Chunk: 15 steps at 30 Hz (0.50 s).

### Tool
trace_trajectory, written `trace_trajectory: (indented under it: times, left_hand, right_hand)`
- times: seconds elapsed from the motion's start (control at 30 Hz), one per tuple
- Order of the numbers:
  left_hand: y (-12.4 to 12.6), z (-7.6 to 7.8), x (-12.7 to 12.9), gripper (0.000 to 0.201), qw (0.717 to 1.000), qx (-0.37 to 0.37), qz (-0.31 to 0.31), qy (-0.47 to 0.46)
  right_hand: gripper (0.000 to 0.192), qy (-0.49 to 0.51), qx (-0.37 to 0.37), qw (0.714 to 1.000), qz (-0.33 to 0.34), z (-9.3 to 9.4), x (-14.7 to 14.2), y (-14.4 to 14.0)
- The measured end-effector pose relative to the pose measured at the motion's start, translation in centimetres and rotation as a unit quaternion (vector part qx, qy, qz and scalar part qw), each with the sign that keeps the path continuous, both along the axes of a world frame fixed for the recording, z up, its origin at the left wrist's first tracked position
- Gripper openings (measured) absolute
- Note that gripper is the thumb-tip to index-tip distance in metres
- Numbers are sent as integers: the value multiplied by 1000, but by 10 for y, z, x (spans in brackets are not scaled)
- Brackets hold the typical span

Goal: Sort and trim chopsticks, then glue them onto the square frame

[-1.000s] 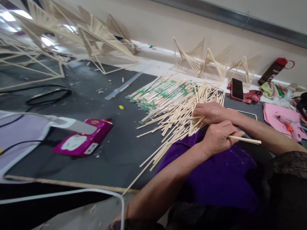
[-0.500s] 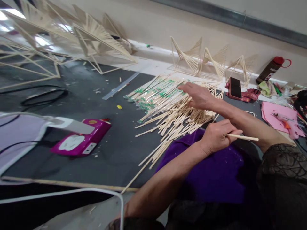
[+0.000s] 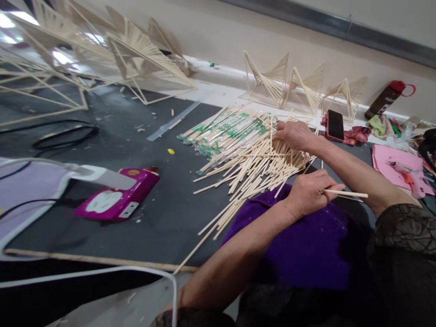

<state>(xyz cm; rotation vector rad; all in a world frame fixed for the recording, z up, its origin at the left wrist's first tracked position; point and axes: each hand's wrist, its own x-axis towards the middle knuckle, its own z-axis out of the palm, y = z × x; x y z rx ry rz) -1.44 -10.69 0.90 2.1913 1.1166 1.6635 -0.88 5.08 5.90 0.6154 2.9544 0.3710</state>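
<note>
Holding a single bamboo stick (image 3: 345, 194) pinched between thumb and fingers, my left hand (image 3: 310, 193) is resting over the purple cloth (image 3: 299, 245) on my lap, its grip closed on the stick, whose free end is pointing off to the right. My right hand (image 3: 295, 135) is lying on the far side of the loose stick pile (image 3: 252, 170), fingers curled down among the sticks and touching them; I cannot tell whether that grip is actually clamping one.

The pile is spreading across the dark counter (image 3: 143, 150), its near end running onto the purple cloth, with a few long sticks trailing toward the counter's near edge. To the left of the pile the counter is lying open as far as the magenta device (image 3: 117, 200) and the white cable (image 3: 102, 272).

Just behind the loose sticks, wrapped sticks with green print (image 3: 225, 129) are lying in a fan. Beyond my right hand a phone (image 3: 335, 125) is sitting on a red case, near three small stick frames (image 3: 299, 88) along the wall. A dark bottle with a red cap (image 3: 386, 100) and a pink sheet (image 3: 398, 170) are crowding the right side, while larger stick frames (image 3: 112, 54) are standing at the far left.
</note>
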Motion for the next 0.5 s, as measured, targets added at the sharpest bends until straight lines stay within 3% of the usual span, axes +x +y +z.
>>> trace_trajectory:
  times: [0.2, 0.5]
  left_hand:
    - [0, 0, 0, 32, 1000, 2, -11, -9]
    - [2, 0, -2, 30, 1000, 15, 9, -20]
  right_hand:
    - [28, -16, 4, 996, 85, 0, 3, 0]
    - [28, 23, 11, 994, 106, -7, 2, -8]
